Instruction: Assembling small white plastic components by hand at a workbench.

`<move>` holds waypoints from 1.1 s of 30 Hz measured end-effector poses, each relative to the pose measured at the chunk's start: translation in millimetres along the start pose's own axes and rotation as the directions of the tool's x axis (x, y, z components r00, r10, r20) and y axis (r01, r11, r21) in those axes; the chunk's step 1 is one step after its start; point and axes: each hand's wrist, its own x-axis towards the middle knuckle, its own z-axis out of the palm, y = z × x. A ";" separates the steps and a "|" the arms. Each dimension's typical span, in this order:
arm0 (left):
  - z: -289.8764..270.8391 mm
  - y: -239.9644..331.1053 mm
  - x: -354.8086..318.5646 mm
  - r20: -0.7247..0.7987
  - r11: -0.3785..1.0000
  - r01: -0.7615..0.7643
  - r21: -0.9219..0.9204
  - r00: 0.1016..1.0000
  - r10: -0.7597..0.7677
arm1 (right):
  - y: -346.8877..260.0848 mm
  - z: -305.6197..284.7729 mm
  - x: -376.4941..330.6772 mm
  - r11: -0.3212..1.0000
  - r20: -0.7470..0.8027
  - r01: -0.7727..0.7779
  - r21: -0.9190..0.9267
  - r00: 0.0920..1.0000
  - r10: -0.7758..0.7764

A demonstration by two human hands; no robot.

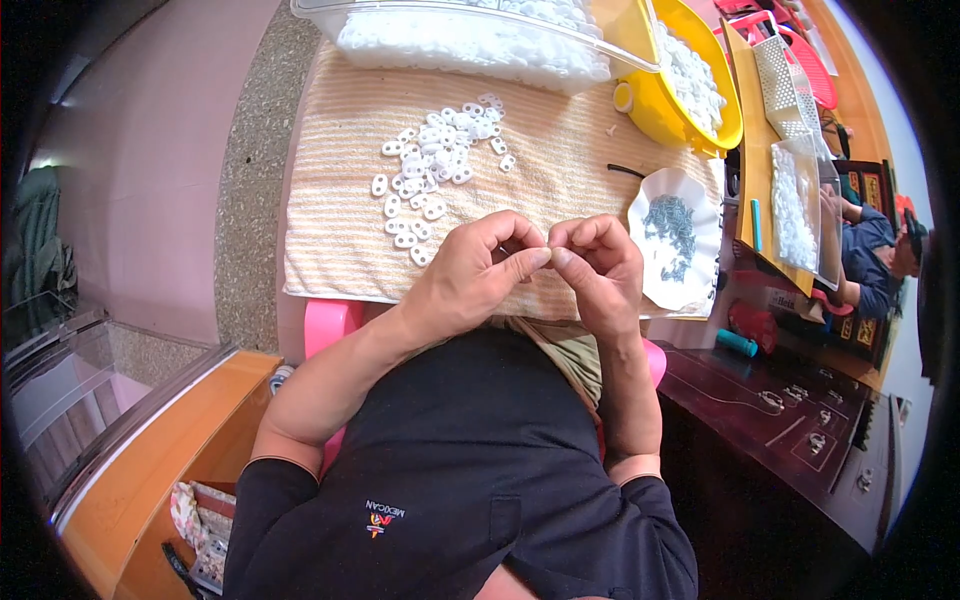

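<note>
My left hand [470, 275] and my right hand [606, 278] meet fingertip to fingertip over the near edge of a striped towel [560, 130]. Thumbs and forefingers are pinched together on both sides. Whatever lies between them is too small or hidden to make out. Just beyond my left hand spreads a loose heap of small white oval plastic pieces [432, 165], each with two holes. Beside my right hand sits a white scalloped dish [704, 210] holding many tiny dark metal-looking parts [672, 240].
A clear plastic bin [480, 75] of white pieces stands at the far edge, beside a yellow basin [735, 110] of more. A thin black strip [626, 170] lies near the dish. Rightward are a clear box [795, 215] of white pieces and another person [868, 255].
</note>
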 end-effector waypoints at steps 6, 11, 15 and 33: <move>0.3 -3.6 0.3 -0.010 1.000 -0.008 -0.010 1.000 0.008 | 4.6 5.3 1.7 0.997 -0.023 0.010 0.070 1.000 -0.009; 2.1 -5.8 0.3 -0.055 0.999 -0.040 -0.005 0.998 0.040 | 1.0 10.5 0.8 1.000 -0.033 -0.004 0.017 0.999 0.004; 2.3 -6.7 -0.4 -0.058 0.999 -0.031 0.026 0.998 0.033 | 1.8 9.9 0.0 0.997 -0.045 0.037 -0.068 0.998 -0.040; 2.6 -10.6 -0.8 -0.075 0.987 -0.089 0.134 0.992 0.099 | 5.3 12.4 1.9 0.918 0.028 0.261 -0.300 0.964 -0.265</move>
